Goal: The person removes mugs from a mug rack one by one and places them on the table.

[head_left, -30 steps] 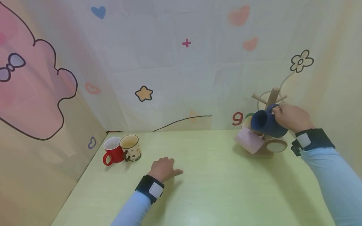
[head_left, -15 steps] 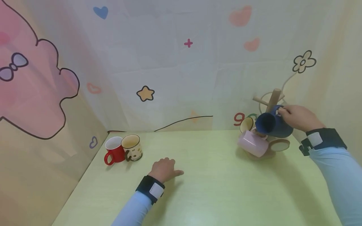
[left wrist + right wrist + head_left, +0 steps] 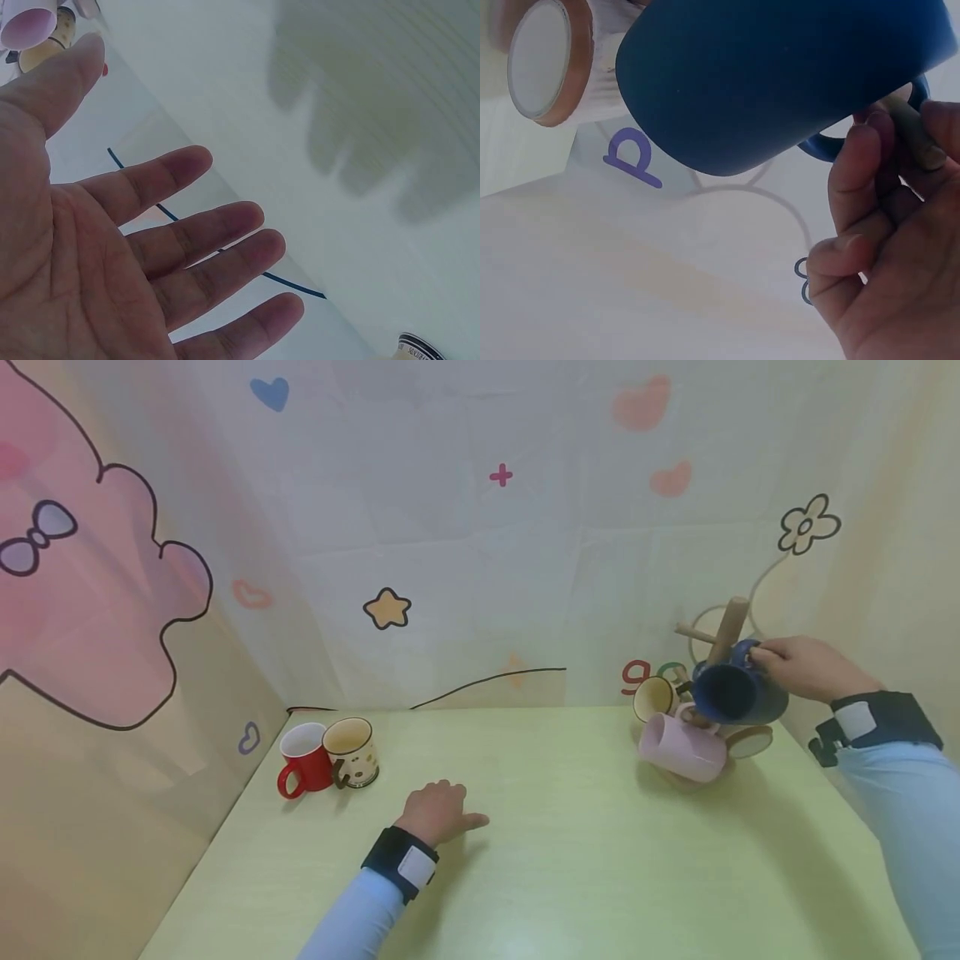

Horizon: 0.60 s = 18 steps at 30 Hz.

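Note:
My right hand point(image 3: 813, 668) holds the blue mug point(image 3: 757, 700) by its handle. The mug lies sideways on the wooden mug tree point(image 3: 729, 628), its mouth toward the head camera. In the right wrist view a wooden peg point(image 3: 913, 133) runs through the mug's handle, and my curled fingers are at both. The mug tree's post leans to the right. A pink mug point(image 3: 682, 749), a cream mug point(image 3: 654, 697) and a brown-rimmed white mug point(image 3: 540, 60) hang lower on it. My left hand point(image 3: 437, 812) is held above the table with fingers extended, touching nothing.
A red mug point(image 3: 309, 768) and a spotted cream mug point(image 3: 356, 764) stand side by side at the table's left back. The pale green table point(image 3: 540, 860) meets a printed curtain point(image 3: 450, 543) behind and at the sides.
My right hand and the blue mug have shifted right. The mug tree has turned with them, swinging the pink mug rightward and baring more of the hanging cream mug. My left hand has stayed put.

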Motion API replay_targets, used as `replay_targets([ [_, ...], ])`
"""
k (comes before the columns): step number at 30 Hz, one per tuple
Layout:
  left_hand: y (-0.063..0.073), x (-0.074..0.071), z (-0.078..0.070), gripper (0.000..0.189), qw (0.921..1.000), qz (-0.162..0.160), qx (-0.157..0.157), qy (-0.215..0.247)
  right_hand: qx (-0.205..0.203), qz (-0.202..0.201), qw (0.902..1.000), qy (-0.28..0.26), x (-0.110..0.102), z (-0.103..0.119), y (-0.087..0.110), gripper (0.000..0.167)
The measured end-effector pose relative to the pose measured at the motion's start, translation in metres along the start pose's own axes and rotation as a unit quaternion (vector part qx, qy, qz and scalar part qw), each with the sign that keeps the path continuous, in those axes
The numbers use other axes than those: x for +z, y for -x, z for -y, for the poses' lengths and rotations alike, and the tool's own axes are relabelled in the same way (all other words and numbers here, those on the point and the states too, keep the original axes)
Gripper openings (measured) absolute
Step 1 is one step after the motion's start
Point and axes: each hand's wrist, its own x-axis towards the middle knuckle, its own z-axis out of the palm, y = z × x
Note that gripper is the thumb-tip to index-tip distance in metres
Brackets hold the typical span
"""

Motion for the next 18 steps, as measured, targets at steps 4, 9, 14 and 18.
replay_targets([
  [4, 0.0002, 0.0009, -0.0005, 0.056, 1.0000, 0.005, 0.001, -0.001, -0.007, 0.008, 0.9999, -0.011, -0.0034, -0.0050, 0.0008, 0.039],
  [9, -0.0003, 0.0006, -0.0008, 0.057, 1.0000, 0.010, -0.001, 0.000, -0.007, 0.012, 0.9997, -0.018, -0.0070, -0.0072, 0.0028, 0.039],
  [14, -0.0005, -0.0002, -0.0017, 0.057, 0.9999, 0.013, -0.002, 0.000, -0.002, 0.014, 0.9997, -0.022, -0.0066, -0.0063, 0.0045, 0.039],
  [18, 0.0012, -0.0010, -0.0029, 0.057, 0.9999, 0.017, -0.003, 0.003, 0.003, 0.010, 0.9999, -0.009, -0.0046, -0.0063, 0.0044, 0.038],
])
